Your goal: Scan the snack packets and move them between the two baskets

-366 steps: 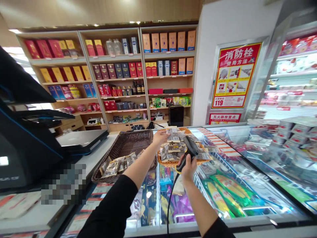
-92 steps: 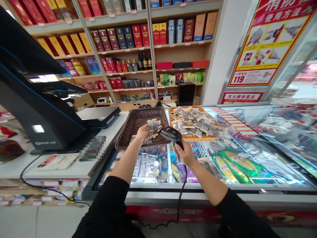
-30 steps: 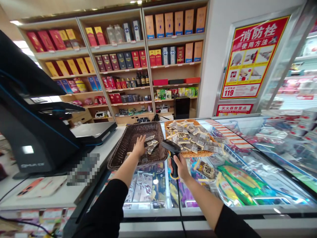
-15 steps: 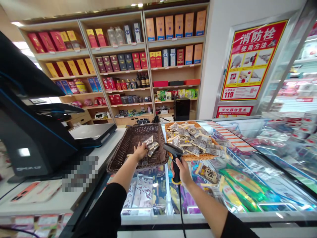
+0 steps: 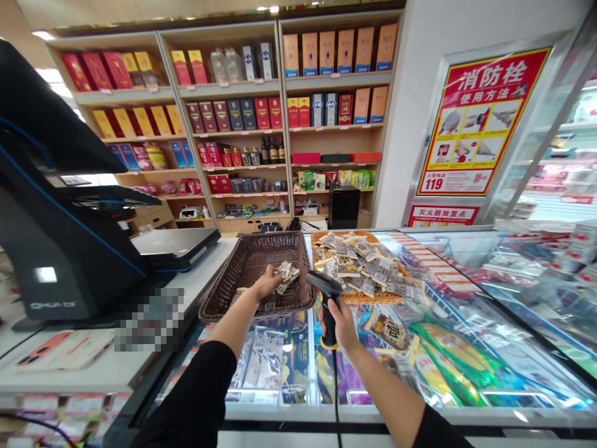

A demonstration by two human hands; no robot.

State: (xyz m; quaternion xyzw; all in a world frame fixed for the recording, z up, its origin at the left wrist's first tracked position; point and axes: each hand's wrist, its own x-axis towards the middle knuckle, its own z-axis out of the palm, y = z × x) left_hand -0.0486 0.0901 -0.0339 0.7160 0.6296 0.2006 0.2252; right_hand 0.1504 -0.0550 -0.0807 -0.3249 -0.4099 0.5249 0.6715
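My left hand (image 5: 267, 283) is inside the dark brown wicker basket (image 5: 217, 289), its fingers closed on the edge of a small clear-and-cream snack packet (image 5: 283, 270). Another packet (image 5: 288, 282) lies right against it, and a few more are partly hidden under my wrist. My right hand (image 5: 342, 323) is wrapped round the grip of a black barcode scanner (image 5: 325, 283) with a yellow base ring. Its head points left, over the basket's right rim, and its cable hangs down. Just beyond the scanner, a light wicker basket (image 5: 373, 299) is heaped with similar packets (image 5: 364, 264).
Both baskets stand on a glass-topped freezer (image 5: 298, 407) containing bagged goods. To the left are a black checkout terminal (image 5: 69, 249), a weighing scale (image 5: 180, 242) and a phone (image 5: 63, 350) on a counter. Shelves of boxes (image 5: 228, 115) line the back wall.
My left hand has moved slightly right, and its spread fingers have drawn together on a packet. The scanner stays in my right hand, nearly in place. The view has shifted a little.
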